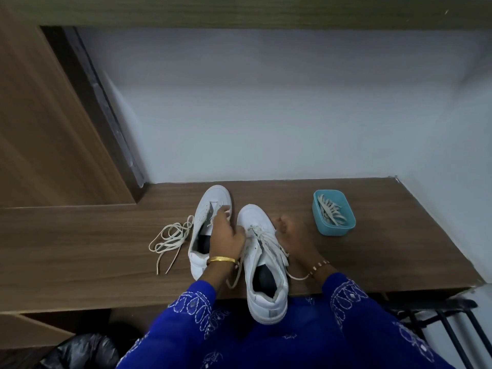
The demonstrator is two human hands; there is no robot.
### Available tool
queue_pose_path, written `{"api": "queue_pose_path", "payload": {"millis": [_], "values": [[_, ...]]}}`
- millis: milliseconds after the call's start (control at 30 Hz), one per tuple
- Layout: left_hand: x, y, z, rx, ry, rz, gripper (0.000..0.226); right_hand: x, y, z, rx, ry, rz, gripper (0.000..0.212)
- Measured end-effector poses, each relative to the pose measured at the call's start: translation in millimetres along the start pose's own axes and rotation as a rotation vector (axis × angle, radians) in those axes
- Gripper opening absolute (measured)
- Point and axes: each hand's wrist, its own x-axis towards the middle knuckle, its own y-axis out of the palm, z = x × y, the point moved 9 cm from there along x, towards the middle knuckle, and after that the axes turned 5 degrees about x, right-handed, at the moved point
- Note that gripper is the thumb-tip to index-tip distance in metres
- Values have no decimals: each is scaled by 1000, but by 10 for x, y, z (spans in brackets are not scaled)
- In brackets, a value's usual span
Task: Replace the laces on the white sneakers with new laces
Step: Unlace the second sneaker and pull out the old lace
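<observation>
Dim, bluish light; wide-angle edge distortion.

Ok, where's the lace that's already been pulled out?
In the head view, the loose lace lies in a tangle on the wooden desk, just left of the unlaced sneaker.

Two white sneakers on the wooden desk, one laced, one unlaced. One loose lace coiled beside the unlaced sneaker, one blue tub of further laces, too tangled to count. Two hands, one bangle and one bracelet.
</observation>
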Motion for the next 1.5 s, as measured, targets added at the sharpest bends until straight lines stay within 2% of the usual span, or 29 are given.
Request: {"api": "queue_pose_path", "payload": {"millis": [33, 100, 167, 233, 367, 467, 567, 700, 767, 833, 933, 1000, 1067, 1133, 1267, 1400, 1500], "values": [[17, 69, -46, 73, 52, 64, 44, 27, 95, 68, -36, -70, 81, 20], [2, 250, -113, 263, 131, 203, 36, 43, 286, 117, -114, -149, 222, 27], [-46, 369, -106, 422, 145, 270, 26, 59, 367, 179, -185, -193, 260, 23], [-65, 391, -28, 470, 104, 281, 24, 79, 352, 196, -171, -156, 256, 16], [-54, 405, 101, 489, 57, 291, 20, 105, 342, 194, -191, -126, 290, 33], [-41, 398, 97, 501, 48, 288, 18, 100, 359, 152, -82, -90, 296, 22], [-19, 360, 187, 345, -74, 264, 13, 92, 265, -67, 205, 90, 232, 16], [-91, 363, 459, -393, -545, 162, 25, -68, 210, -349, 1153, 430, 163, 17], [-130, 379, 497, -435, -603, 146, 26, -131, 232, -427, 1313, 532, 110, 23], [-143, 332, 472, -326, -521, 109, 23, -133, 250, -483, 1203, 568, 22, 25], [-115, 222, 210, 15, -231, 109, 7, -16, 40, -390, 560, 385, -89, 14], [-86, 236, 22, 178, -26, 142, 27, 54, 9, -129, 131, 122, -19, 24], [-80, 282, -100, 305, 104, 176, 32, 59, 171, 66, -74, -116, 134, 34], [-88, 360, -116, 423, 141, 219, 19, 23, 293, 113, -135, -212, 207, 30], [-101, 407, -118, 643, 168, 246, 24, 19, 285, 166, -85, -208, 174, 16], [-82, 428, -34, 635, 135, 275, 21, 64, 272, 98, -69, -134, 166, 10], [-73, 415, 3, 532, 80, 270, 16, 95, 265, 13, -6, -25, 166, 28]]}}
